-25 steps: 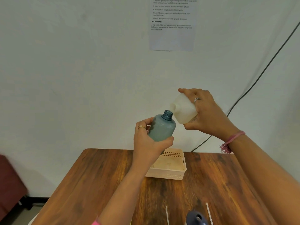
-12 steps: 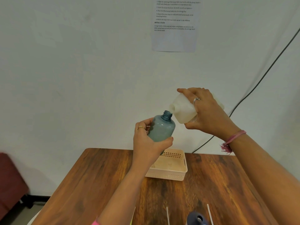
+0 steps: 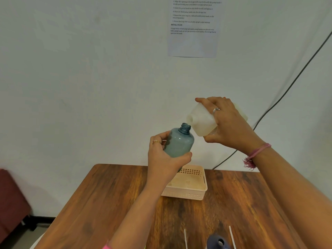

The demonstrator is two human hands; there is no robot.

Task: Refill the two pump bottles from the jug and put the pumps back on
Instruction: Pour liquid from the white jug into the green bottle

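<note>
Left hand (image 3: pixel 162 159) wraps its fingers round the blue pump bottle (image 3: pixel 179 142), held up above the tabletop (image 3: pixel 107 203), neck open. Right hand (image 3: pixel 228 124) grips the white jug (image 3: pixel 201 119), tipped over, spout just beside the bottle's mouth. Cream basket (image 3: pixel 188 193) sits below.

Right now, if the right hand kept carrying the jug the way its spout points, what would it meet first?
Probably the blue bottle's open neck, just below-left of the jug spout; depth between them is unclear.
</note>
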